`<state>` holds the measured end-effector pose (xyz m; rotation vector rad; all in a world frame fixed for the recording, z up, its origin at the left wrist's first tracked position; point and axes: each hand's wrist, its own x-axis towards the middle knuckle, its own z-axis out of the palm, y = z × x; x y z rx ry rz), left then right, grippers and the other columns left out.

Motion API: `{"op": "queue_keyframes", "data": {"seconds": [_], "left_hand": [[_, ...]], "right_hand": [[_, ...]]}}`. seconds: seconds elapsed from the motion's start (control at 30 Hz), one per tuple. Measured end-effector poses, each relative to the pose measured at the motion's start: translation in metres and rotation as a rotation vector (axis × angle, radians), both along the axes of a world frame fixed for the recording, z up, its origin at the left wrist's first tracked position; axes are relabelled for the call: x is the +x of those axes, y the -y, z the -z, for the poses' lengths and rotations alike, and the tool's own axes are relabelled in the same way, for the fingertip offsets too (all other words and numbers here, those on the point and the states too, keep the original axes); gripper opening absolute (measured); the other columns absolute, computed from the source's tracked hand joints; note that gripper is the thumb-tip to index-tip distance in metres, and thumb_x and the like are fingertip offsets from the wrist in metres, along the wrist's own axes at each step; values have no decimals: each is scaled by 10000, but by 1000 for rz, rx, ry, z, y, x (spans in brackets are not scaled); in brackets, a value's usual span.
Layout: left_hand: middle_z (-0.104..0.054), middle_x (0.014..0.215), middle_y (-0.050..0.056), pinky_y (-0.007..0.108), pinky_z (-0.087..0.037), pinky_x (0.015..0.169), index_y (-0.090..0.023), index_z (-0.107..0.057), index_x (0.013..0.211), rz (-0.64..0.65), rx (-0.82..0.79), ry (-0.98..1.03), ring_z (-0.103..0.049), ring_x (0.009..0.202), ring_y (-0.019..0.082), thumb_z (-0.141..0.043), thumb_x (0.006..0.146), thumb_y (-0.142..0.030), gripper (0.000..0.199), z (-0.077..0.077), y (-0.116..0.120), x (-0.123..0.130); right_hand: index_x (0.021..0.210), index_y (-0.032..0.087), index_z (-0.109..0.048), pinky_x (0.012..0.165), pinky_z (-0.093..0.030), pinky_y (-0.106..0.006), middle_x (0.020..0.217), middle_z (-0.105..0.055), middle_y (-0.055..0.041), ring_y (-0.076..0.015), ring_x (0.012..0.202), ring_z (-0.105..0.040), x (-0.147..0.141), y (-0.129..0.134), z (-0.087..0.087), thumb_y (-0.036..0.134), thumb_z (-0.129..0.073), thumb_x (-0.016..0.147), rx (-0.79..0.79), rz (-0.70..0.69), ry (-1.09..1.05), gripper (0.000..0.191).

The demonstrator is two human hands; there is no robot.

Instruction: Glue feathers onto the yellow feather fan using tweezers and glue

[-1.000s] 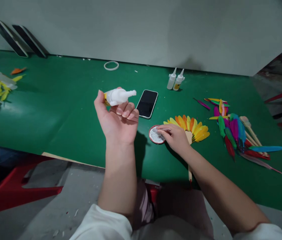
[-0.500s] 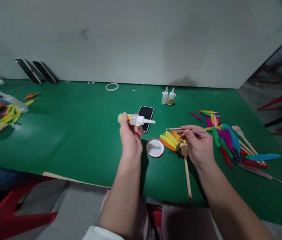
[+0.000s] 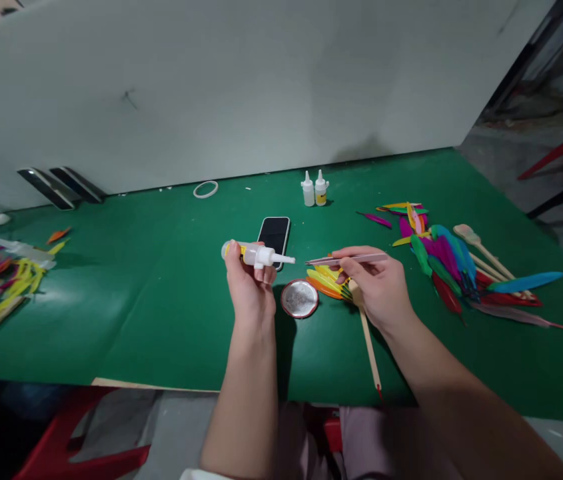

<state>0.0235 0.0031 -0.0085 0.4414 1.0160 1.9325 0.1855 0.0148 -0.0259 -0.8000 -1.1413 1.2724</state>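
Observation:
My left hand (image 3: 248,287) is closed around a clear glue bottle (image 3: 256,255), held sideways with its white nozzle pointing right. My right hand (image 3: 376,283) pinches metal tweezers (image 3: 356,259), whose tips are a short way right of the nozzle. Beneath the right hand lies a wooden stick (image 3: 368,340) with a broad head, and yellow and orange feathers (image 3: 326,283) fan out to the left of that head. A small round dish (image 3: 300,299) with a red rim sits between my forearms. Behind the bottle a phone (image 3: 275,233) lies on the table, partly hidden.
Two small white bottles (image 3: 314,189) stand farther back. Colourful feathers (image 3: 444,260) and wooden sticks (image 3: 486,257) are piled at right. More feathers (image 3: 24,277) lie at far left, near two dark phones (image 3: 61,187) leaning on the wall. A white ring (image 3: 206,189) lies at the back.
The camera view has tilted and shifted. The tweezer tips are nearer the nozzle and now look slightly apart. Both hands still hold the same things.

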Motion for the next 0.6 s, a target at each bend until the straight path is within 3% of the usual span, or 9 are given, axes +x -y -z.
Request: {"op": "queue_keyframes", "data": {"seconds": [0.13,0.43,0.6], "left_hand": [[-269,316,-76,175,-152,323,-111,-592,626,-17,-10,5,-229,279,38,-464,810,-427,388,1,-1,1],[-276,335,-82,175,-182,321,-143,-570,658,-20,10,116,-255,282,43,-419,816,-478,400,-4,3,-13],[-268,350,-84,170,-187,322,-148,-570,666,-35,18,191,-257,290,36,-410,819,-485,402,-7,5,-20]], "right_hand": [[792,209,-700,515,-528,-211,790,-689,-17,-108,626,-624,0,-2,3,304,-682,725,3,-25,21,117],[789,210,-695,502,-513,-250,796,-687,-28,-116,572,-600,-1,-4,3,315,-660,735,-12,45,163,123],[787,217,-702,542,-506,-257,834,-691,-34,-145,675,-625,-3,-3,8,324,-645,743,24,109,317,129]]}}
